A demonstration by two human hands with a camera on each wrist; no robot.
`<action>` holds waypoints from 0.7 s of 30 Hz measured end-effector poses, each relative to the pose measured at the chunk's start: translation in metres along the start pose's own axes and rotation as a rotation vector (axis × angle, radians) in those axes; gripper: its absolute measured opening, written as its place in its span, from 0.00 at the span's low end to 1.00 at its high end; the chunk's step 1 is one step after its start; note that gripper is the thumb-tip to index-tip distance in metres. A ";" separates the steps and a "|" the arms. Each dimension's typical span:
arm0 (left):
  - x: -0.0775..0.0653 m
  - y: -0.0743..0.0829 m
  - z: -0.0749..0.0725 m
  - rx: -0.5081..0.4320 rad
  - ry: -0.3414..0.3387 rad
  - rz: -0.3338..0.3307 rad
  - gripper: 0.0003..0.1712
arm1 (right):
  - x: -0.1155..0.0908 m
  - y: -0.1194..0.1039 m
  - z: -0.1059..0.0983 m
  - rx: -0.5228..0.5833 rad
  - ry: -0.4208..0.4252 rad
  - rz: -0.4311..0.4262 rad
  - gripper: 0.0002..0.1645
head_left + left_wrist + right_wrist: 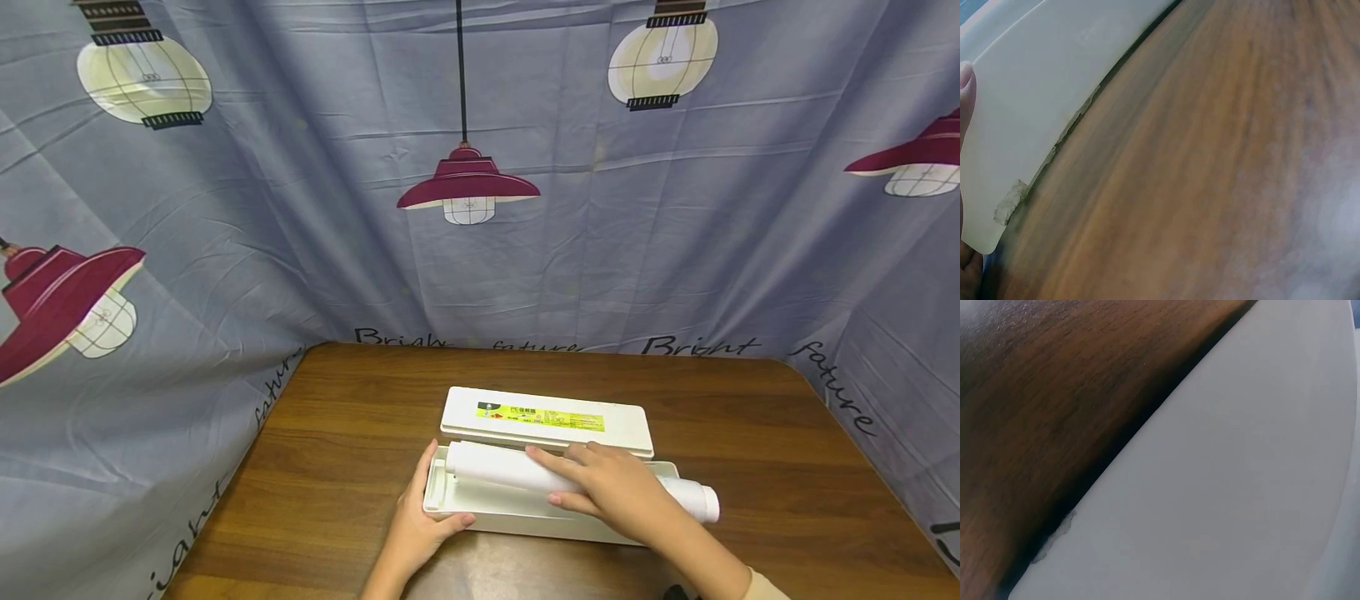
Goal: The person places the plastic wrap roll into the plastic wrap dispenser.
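A long white plastic box (517, 524) without its cover lies on the wooden table. My left hand (420, 527) grips its left end, thumb on the front wall and fingers round the far side; the left wrist view shows the thumb (966, 94) against the box wall (1054, 81). Slanted across the box is a roll of cling film (487, 463). Its left end sits inside, while its right end sticks out past the front right corner. My right hand (618, 490) holds the roll from above, fingers over it and thumb on the near side. The right wrist view has only the box wall (1210, 462) and table.
Directly behind the box lies a white lid (461, 410) with a yellow label (540, 417). The wooden table (345, 417) is bordered at the back and sides by a grey-blue curtain (315, 208) printed with lamps. A small dark object (675, 593) shows at the bottom edge.
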State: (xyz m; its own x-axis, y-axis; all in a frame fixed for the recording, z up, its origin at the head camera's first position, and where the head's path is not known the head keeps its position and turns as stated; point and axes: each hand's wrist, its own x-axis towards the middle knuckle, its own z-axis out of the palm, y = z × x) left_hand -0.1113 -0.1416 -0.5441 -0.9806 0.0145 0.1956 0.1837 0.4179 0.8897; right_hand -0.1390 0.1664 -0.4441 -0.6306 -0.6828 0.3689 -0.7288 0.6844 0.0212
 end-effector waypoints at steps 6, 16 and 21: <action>0.000 0.000 0.000 0.002 -0.004 0.020 0.68 | 0.002 -0.002 -0.001 -0.016 -0.039 -0.005 0.35; 0.001 0.002 0.001 -0.022 -0.003 -0.006 0.68 | 0.004 -0.004 0.002 -0.012 -0.083 0.004 0.34; 0.000 0.002 0.000 -0.029 -0.005 -0.006 0.68 | 0.006 -0.005 0.005 -0.007 -0.084 0.003 0.33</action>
State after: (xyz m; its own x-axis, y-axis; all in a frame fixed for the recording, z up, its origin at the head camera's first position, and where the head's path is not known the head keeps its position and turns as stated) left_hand -0.1109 -0.1405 -0.5419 -0.9821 0.0167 0.1877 0.1792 0.3912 0.9027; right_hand -0.1404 0.1583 -0.4463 -0.6528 -0.6997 0.2902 -0.7253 0.6879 0.0273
